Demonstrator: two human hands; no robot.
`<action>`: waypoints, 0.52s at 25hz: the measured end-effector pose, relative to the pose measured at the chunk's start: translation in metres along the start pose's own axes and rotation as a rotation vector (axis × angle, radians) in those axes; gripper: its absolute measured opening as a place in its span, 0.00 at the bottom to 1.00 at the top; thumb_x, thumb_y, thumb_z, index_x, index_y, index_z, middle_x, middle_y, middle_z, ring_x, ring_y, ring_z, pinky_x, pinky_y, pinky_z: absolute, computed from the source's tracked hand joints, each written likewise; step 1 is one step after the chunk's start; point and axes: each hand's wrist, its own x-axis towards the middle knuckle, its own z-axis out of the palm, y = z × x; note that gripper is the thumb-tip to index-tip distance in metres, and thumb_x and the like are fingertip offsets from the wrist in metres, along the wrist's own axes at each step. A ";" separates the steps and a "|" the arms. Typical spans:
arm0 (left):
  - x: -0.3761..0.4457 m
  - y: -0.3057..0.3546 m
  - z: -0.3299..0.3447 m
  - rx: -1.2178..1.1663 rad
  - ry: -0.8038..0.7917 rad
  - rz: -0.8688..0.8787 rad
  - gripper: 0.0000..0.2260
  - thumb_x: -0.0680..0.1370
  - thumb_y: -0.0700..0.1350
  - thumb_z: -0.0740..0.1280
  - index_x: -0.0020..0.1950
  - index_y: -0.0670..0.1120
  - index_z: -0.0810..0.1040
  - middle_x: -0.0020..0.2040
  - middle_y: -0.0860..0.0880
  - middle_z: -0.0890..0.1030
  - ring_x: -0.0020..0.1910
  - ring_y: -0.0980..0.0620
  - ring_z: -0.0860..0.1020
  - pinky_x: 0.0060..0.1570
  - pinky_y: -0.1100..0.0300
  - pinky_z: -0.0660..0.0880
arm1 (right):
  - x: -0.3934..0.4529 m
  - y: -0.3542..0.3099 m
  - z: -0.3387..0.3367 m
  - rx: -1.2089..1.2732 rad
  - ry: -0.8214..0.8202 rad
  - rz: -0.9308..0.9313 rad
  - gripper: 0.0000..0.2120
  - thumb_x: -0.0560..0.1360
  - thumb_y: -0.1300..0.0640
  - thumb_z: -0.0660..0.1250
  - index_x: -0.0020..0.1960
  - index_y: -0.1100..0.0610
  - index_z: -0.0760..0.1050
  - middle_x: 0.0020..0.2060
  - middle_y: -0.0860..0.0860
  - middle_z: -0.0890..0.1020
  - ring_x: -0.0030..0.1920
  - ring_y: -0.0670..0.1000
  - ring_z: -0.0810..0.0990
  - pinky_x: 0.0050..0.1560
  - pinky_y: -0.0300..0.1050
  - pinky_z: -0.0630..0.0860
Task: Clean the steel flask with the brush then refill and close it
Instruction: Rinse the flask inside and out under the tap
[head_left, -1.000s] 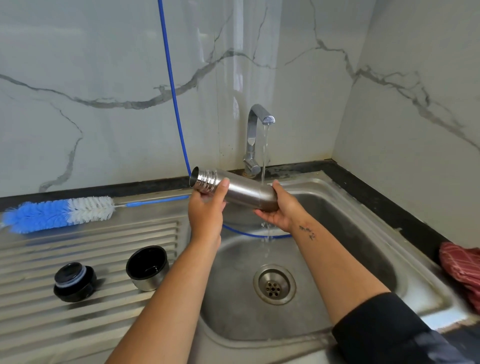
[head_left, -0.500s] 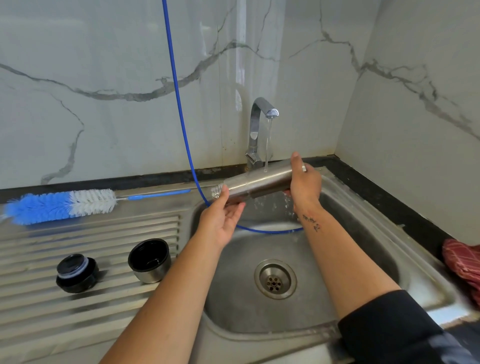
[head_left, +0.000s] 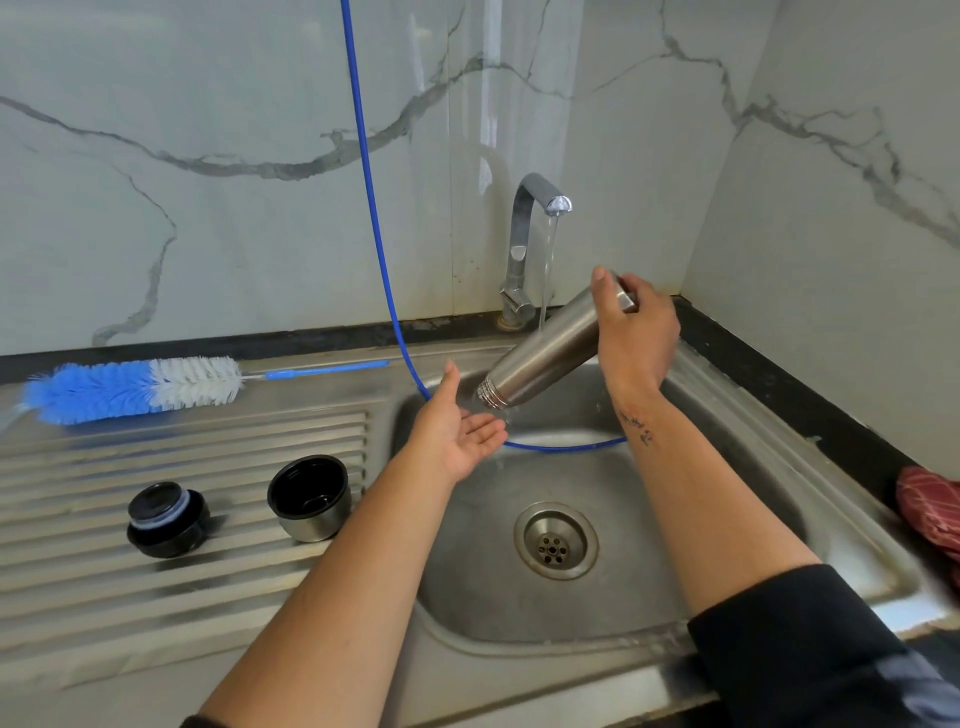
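Right hand grips steel flask by its base, fingers curled round it, mouth tilted down over the sink under the running tap. Left hand open, palm up, just below the mouth. Brush lies on the drainboard.

White marble-patterned wall panels with grey veining are fitted on two sides, meeting in a corner at the right. A black stone counter edge is set along their base. Soft, even light is reflected off the glossy panels.
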 end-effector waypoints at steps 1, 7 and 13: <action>0.001 0.000 -0.001 0.019 0.034 0.003 0.43 0.79 0.63 0.68 0.81 0.35 0.56 0.74 0.32 0.70 0.70 0.35 0.74 0.68 0.42 0.73 | 0.000 0.000 0.000 -0.003 0.000 -0.005 0.31 0.76 0.31 0.64 0.69 0.51 0.77 0.61 0.47 0.80 0.59 0.45 0.77 0.62 0.44 0.73; 0.007 0.000 -0.005 0.083 0.126 0.043 0.36 0.78 0.61 0.70 0.78 0.41 0.66 0.70 0.35 0.74 0.67 0.36 0.75 0.62 0.43 0.75 | 0.002 0.004 0.000 0.157 -0.042 0.121 0.28 0.75 0.32 0.67 0.65 0.51 0.81 0.58 0.47 0.83 0.57 0.46 0.79 0.63 0.45 0.75; -0.006 0.005 0.001 -0.094 0.004 0.127 0.21 0.79 0.56 0.71 0.60 0.41 0.76 0.58 0.34 0.81 0.57 0.36 0.82 0.61 0.41 0.80 | -0.001 0.006 0.006 0.369 -0.177 0.307 0.16 0.78 0.37 0.67 0.46 0.50 0.80 0.47 0.52 0.83 0.52 0.52 0.82 0.48 0.49 0.85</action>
